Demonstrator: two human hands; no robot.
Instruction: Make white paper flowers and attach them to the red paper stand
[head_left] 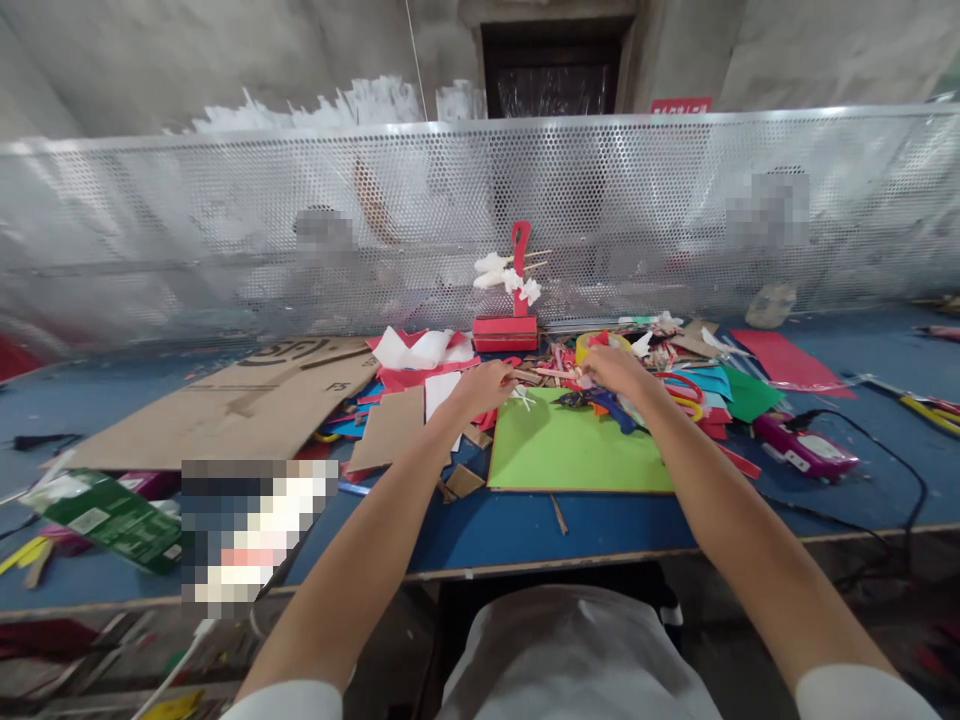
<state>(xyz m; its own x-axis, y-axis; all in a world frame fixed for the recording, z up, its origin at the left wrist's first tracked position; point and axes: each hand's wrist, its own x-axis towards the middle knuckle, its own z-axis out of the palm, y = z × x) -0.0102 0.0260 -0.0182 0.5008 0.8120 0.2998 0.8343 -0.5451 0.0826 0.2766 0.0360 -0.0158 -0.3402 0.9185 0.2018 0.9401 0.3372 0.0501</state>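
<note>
Both my hands reach over the heap of scraps at the back of the green board (577,455). The fingers of my left hand (486,388) are pinched together by thin cardboard strips and a small red piece; what they hold is too small to make out. My right hand (616,370) is closed beside a yellow tape roll (600,342), its fingertips at the pinkish strips, and its grip is unclear. A blue-handled tool (616,412) lies beneath it on the board. Behind the heap stands a red box-like base (505,333) with a curved red upright (519,240) and white tufts on sticks.
A large cardboard sheet (225,405) and a green packet (112,520) lie left. To the right are a purple device (806,447) with a black cable, a red sheet (787,360) and yellow-handled scissors (930,410). A perforated metal screen (637,220) borders the blue table.
</note>
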